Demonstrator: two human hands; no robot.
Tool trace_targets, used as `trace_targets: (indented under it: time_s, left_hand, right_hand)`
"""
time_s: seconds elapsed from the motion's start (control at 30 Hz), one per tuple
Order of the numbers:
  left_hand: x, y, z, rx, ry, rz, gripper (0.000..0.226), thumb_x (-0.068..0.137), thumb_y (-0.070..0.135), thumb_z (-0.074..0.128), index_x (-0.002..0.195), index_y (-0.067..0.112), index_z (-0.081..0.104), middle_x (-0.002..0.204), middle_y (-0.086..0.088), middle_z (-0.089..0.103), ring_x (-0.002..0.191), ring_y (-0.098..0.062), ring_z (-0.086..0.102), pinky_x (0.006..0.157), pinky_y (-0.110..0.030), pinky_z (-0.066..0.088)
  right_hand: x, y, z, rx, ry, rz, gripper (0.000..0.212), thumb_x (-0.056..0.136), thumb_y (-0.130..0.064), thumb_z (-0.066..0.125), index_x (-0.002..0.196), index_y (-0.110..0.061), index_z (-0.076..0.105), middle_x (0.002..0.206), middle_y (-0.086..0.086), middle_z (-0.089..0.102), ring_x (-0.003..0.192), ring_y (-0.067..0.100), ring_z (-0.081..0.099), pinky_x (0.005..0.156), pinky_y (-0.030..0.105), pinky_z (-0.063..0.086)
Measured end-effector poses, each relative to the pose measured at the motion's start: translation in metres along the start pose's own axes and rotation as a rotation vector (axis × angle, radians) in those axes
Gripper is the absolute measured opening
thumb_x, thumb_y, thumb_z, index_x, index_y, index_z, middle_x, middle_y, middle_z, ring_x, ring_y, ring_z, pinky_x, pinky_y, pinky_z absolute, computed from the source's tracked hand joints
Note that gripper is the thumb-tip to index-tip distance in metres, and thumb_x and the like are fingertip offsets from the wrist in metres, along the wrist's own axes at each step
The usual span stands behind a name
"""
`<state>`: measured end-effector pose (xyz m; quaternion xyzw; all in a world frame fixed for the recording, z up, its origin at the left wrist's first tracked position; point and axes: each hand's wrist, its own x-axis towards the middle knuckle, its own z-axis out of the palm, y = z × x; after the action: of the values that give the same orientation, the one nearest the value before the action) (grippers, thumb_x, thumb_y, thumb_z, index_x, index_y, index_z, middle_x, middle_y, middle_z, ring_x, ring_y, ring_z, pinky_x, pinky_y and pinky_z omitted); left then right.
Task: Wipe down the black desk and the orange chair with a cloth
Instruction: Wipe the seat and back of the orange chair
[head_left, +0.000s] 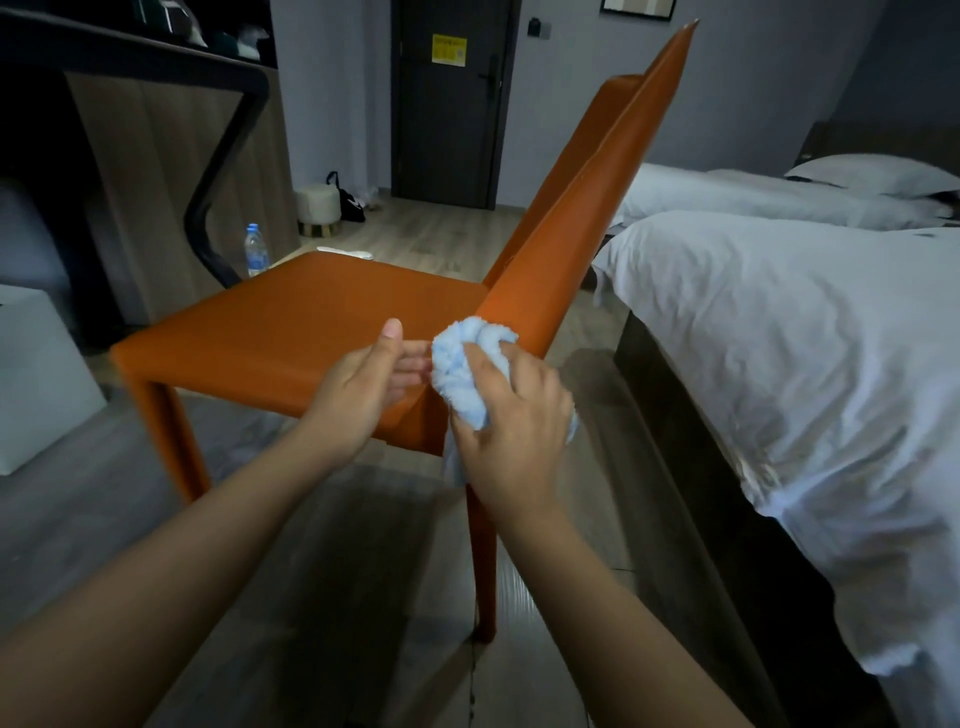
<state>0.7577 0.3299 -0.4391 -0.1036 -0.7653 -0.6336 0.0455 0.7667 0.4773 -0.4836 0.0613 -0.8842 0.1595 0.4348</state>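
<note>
The orange chair (311, 312) stands in the middle of the room, its seat facing left and its backrest rising to the upper right. My right hand (514, 415) grips a bunched light blue cloth (462, 358) at the near corner where the backrest meets the seat. My left hand (363, 384) sits beside the cloth at the seat's near edge, thumb up and fingers reaching toward the cloth. The black desk (156, 47) is at the upper left, with its curved black leg (218, 171) behind the chair.
Two beds with white bedding (779, 338) fill the right side, close to the chair's back. A water bottle (255, 250) stands on the floor by the desk leg. A white box (36, 374) is at the left; a round stool (318, 208) and a dark door (447, 98) lie beyond.
</note>
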Motion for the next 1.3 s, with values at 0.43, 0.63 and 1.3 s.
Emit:
trace_targets:
  time_s: [0.43,0.63,1.3]
  left_hand:
    - [-0.012,0.001,-0.012,0.090,0.017,0.025,0.051,0.096,0.055,0.029,0.121,0.025,0.061,0.119,0.007,0.065,0.110,-0.007,0.060,0.102,-0.036,0.045]
    - [0.010,0.045,0.010,0.183,0.066,0.169,0.038,0.097,0.050,0.037,0.114,0.026,0.061,0.114,0.009,0.064,0.109,-0.009,0.060,0.103,-0.043,0.045]
    - [0.033,0.053,0.064,0.304,0.102,0.395,0.059,0.087,0.058,0.032,0.143,0.040,0.036,0.127,0.018,0.043,0.096,0.034,0.036,0.070,0.005,0.034]
  right_hand:
    - [-0.033,0.030,-0.026,0.378,-0.016,0.173,0.046,0.084,-0.034,0.054,0.130,-0.027,0.053,0.129,-0.001,0.052,0.114,0.004,0.042,0.094,0.031,0.041]
    - [0.065,0.050,-0.078,0.598,0.311,0.296,0.031,0.082,-0.040,0.057,0.113,-0.035,0.056,0.112,-0.012,0.060,0.104,0.003,0.055,0.091,0.020,0.045]
    - [0.136,0.088,-0.063,1.080,0.279,0.411,0.013,0.094,-0.015,0.055,0.098,-0.027,0.057,0.084,-0.011,0.068,0.081,-0.006,0.063,0.070,0.010,0.050]
